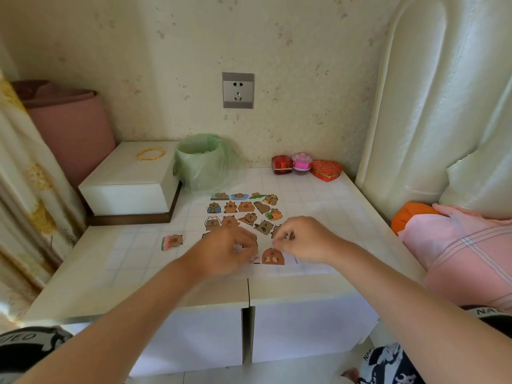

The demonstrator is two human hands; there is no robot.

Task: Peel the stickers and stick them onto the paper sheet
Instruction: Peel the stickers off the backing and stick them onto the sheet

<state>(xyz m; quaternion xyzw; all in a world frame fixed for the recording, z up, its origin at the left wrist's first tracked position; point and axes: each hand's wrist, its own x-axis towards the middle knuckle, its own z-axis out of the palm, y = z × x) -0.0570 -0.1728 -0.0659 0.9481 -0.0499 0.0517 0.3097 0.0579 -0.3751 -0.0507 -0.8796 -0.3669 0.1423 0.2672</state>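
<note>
The left hand (230, 250) is blurred, its grip unclear; the right hand (302, 239) pinches a brown sticker (273, 257) on the paper sheet (318, 200). Rows of stickers (243, 210) sit stuck at 12 o'clock; a loose sticker (173, 241) waits at 9 o'clock.

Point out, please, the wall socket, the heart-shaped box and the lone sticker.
wall socket (238, 90): head view, centre of plate.
heart-shaped box (327, 168): head view, its red lid.
lone sticker (173, 241): head view, its middle.

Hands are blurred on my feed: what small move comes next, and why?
Probably press the brown capybara sticker flat onto the paper sheet: fingertips of the right hand reach its top edge, the left hand lies beside it, and it sits below the sticker rows.
</note>
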